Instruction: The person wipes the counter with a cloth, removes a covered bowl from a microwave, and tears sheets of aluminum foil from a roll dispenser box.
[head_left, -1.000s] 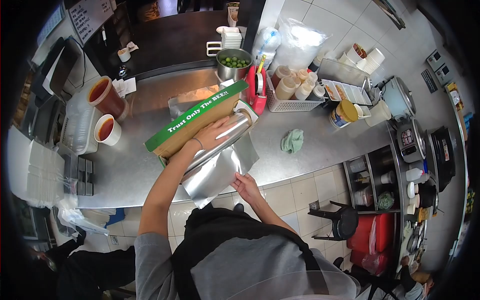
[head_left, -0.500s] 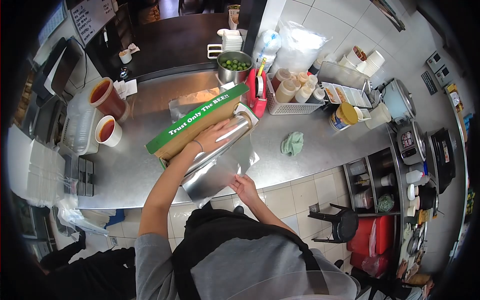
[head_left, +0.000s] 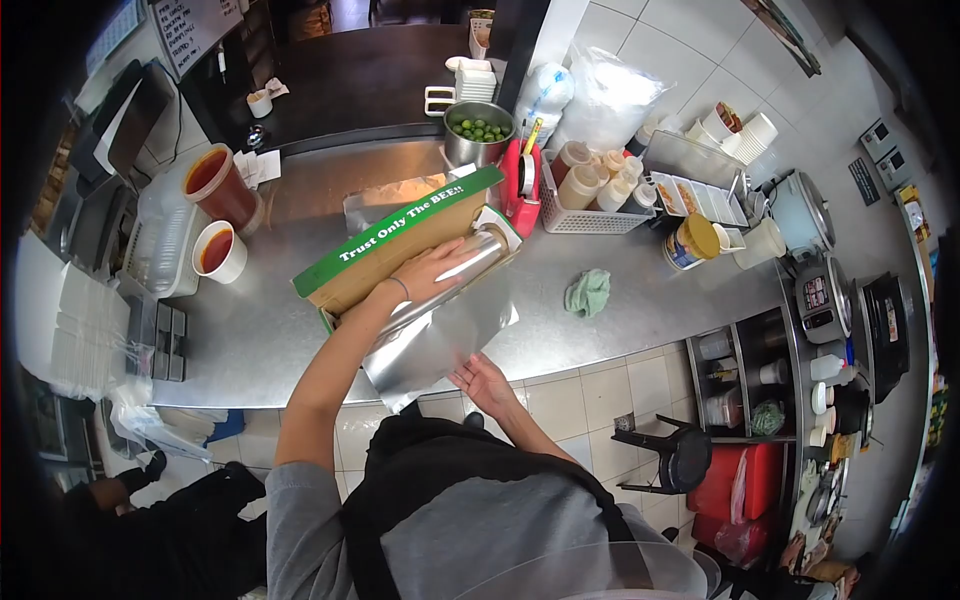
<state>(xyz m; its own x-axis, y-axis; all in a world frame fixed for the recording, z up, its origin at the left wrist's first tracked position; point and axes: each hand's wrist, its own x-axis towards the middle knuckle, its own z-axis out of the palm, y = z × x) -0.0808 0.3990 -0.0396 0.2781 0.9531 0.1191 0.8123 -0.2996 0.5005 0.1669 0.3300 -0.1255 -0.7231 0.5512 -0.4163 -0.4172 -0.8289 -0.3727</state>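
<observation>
A green foil box [head_left: 400, 225] lies with its lid raised on the steel counter, set at a slant. Inside is a roll of aluminium foil [head_left: 488, 243], from which a shiny sheet [head_left: 430, 340] is drawn out toward my body. My left hand [head_left: 435, 270] rests flat across the roll, fingers stretched out. At the sheet's near edge my right hand [head_left: 484, 383] pinches the foil between thumb and fingers; part of the fingertips is hard to make out. Another piece of foil [head_left: 375, 200] lies behind the lid.
Left are a tub of red sauce [head_left: 222, 188] and a sauce cup [head_left: 219, 251]. Behind the box stand a pot of limes [head_left: 478, 150] and a red tape dispenser [head_left: 521, 195]. A bottle basket [head_left: 596, 217], green cloth [head_left: 588, 292] and yellow-lidded jar [head_left: 692, 242] are right.
My right hand has shifted slightly lower at the sheet's near edge. The left hand stays on the roll. The whole view has tilted a little.
</observation>
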